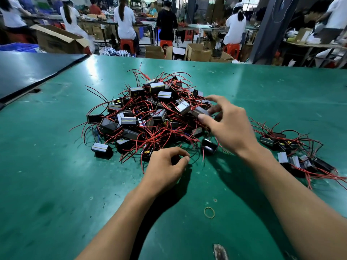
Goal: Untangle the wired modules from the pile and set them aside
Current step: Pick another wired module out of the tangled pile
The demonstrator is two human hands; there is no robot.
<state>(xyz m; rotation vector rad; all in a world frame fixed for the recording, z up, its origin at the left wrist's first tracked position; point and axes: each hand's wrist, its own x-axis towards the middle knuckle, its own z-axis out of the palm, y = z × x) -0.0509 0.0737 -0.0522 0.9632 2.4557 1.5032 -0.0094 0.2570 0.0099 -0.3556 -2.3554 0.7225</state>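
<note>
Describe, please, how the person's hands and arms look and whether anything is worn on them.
The left hand and right hand are bare, with no gloves or rings to be seen. The forearms are uncovered down to the picture's edge, with no sleeves, watch or bracelet in view.

A big tangled pile of small black box modules with red wires (148, 113) sits mid-table; a smaller set-aside bunch (293, 152) lies right.
</note>
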